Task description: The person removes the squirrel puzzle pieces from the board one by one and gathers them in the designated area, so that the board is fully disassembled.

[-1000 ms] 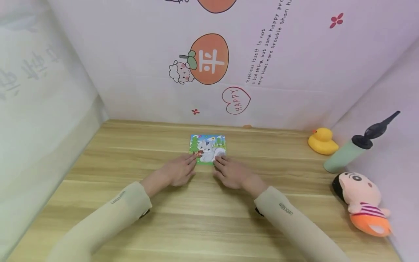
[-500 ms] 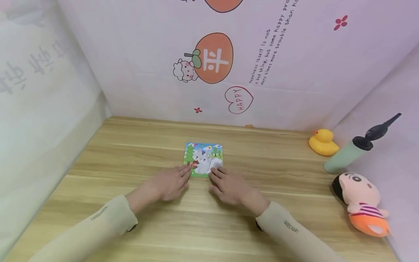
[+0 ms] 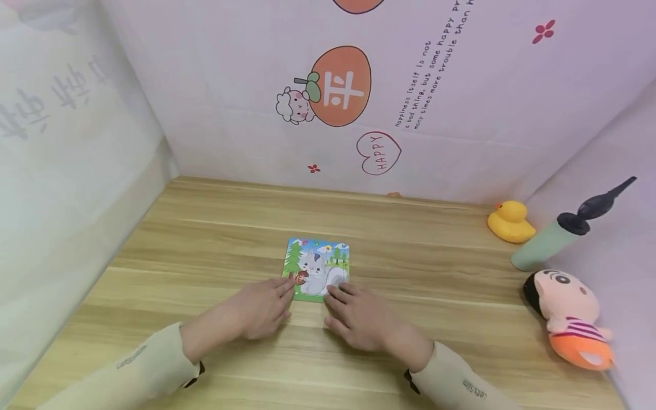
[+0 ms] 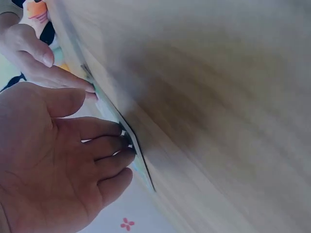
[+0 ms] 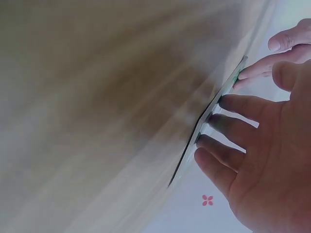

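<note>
Wooden table (image 3: 205, 239) | puzzle card (image 3: 318, 267) flat — left hand (image 3: 261, 307), right hand (image 3: 359, 319) fingertips on near edge, fingers straight.

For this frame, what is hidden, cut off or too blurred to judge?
- Puzzle card, head view: its near edge is covered by the fingertips of the left hand and right hand.
- Card in both wrist views: seen edge-on, so its picture cannot be seen.
- Table, wrist views: blurred, grain unreadable.
- Pump bottle, head view: its base is hidden behind the plush doll.
- Wall text, head view: cut off by the top edge.
</note>
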### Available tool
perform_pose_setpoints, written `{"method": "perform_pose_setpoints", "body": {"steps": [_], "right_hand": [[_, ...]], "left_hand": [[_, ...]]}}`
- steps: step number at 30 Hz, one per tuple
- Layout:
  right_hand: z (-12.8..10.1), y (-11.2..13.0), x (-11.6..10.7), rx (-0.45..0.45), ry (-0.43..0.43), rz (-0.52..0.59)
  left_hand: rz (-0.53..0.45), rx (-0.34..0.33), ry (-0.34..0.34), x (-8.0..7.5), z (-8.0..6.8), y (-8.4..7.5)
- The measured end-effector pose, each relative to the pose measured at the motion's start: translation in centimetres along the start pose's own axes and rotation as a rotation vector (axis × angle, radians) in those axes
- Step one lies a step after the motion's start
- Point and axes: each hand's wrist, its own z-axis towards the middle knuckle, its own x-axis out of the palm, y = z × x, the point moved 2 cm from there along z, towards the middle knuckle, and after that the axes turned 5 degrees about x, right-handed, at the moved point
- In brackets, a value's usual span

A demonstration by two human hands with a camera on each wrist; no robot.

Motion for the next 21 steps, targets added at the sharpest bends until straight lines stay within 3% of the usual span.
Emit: {"method": "perform_pose_setpoints", "body": {"steps": [10, 21], "right_hand": [[-1.2, 1.5, 0.1, -0.056, -0.039, -0.002], [-1.9, 3.3, -0.8, -0.094, 0.009, -0.044]], "left_hand": [[0.011, 0.008, 0.033, -0.6, -1.9, -1.5], [-0.016, -0.015, 0.084, -1.2, -3.1, -2.6]]}}
